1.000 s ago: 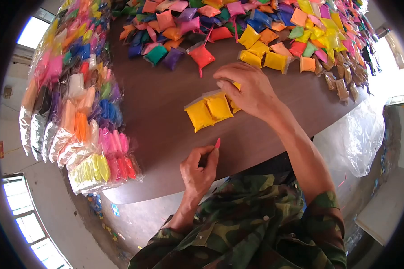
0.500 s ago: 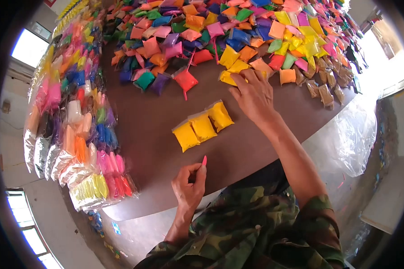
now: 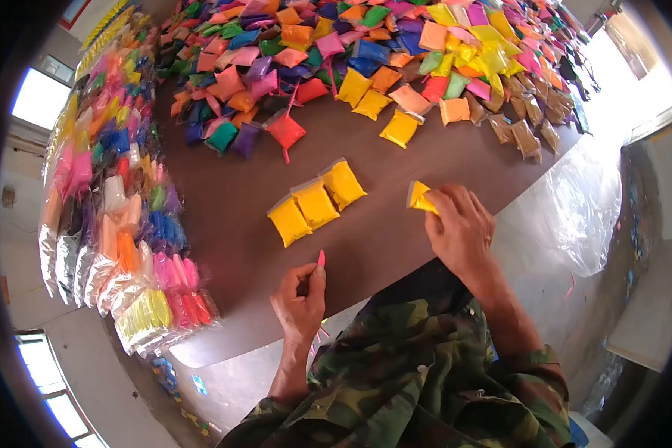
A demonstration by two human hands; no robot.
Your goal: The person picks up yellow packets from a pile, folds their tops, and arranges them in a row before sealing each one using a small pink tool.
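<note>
My right hand (image 3: 463,228) is closed on a small yellow packet (image 3: 420,197), held by its edge over the right part of the table; my fingers hide some of it. Near the table's front edge, my left hand (image 3: 300,297) pinches a small pink pointed piece (image 3: 321,258), whose tip sticks up past the thumb; the rest is hidden. Between and beyond my hands, three yellow packets lie side by side in a slanting row, the middle packet (image 3: 315,204) touching its neighbours. Farther back, a single yellow packet (image 3: 401,129) lies at the edge of the heap.
A big heap of coloured packets (image 3: 299,36) covers the back of the brown table (image 3: 224,216). Brown packets (image 3: 526,140) lie at its right end. Stacked clear bags of sorted packets (image 3: 119,216) line the left side. A clear plastic bag (image 3: 586,209) hangs beyond the right edge.
My right hand has drawn back from the heap towards me, bringing a yellow packet with it. My left hand still pinches the pink piece. The whole view has shifted slightly.
</note>
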